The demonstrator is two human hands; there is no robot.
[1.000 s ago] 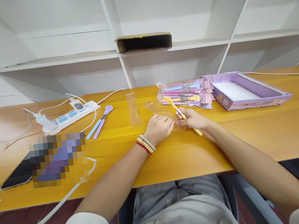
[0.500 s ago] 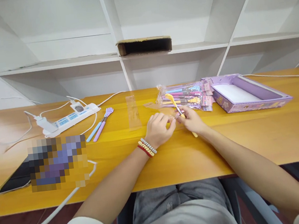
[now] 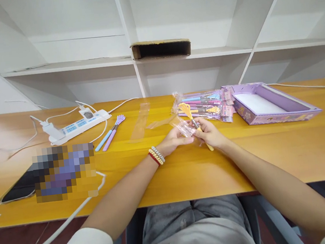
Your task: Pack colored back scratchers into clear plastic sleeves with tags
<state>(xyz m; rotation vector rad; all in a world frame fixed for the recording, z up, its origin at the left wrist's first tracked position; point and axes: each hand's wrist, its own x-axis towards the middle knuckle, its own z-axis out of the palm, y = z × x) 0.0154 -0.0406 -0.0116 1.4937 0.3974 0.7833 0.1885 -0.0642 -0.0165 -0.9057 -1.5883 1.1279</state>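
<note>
My right hand (image 3: 209, 133) is closed round a yellow hand-shaped stick (image 3: 186, 111), whose yellow fingers point up and to the left. Beside it, my left hand (image 3: 174, 140) pinches a crumpled clear plastic wrapper (image 3: 183, 126), which reaches across to the fingers of my right hand. Behind my hands lie several wrapped sticks in clear bags (image 3: 203, 97). A blue-handled stick (image 3: 103, 140) and a purple one (image 3: 113, 134) lie side by side to the left. Flat clear wrappers (image 3: 140, 122) rest between them and my left hand.
An open purple box (image 3: 279, 116) stands at the right. To the left are a white power strip (image 3: 82, 127) with cables, a dark phone (image 3: 19, 187) and a pixelated item. A cardboard box (image 3: 161, 50) sits on the white shelf behind the table (image 3: 187, 182).
My left hand has turned, and the wrapper now shows spread between both hands. The yellow stick has rotated so that its fingers face the camera. The whole view has shifted slightly.
</note>
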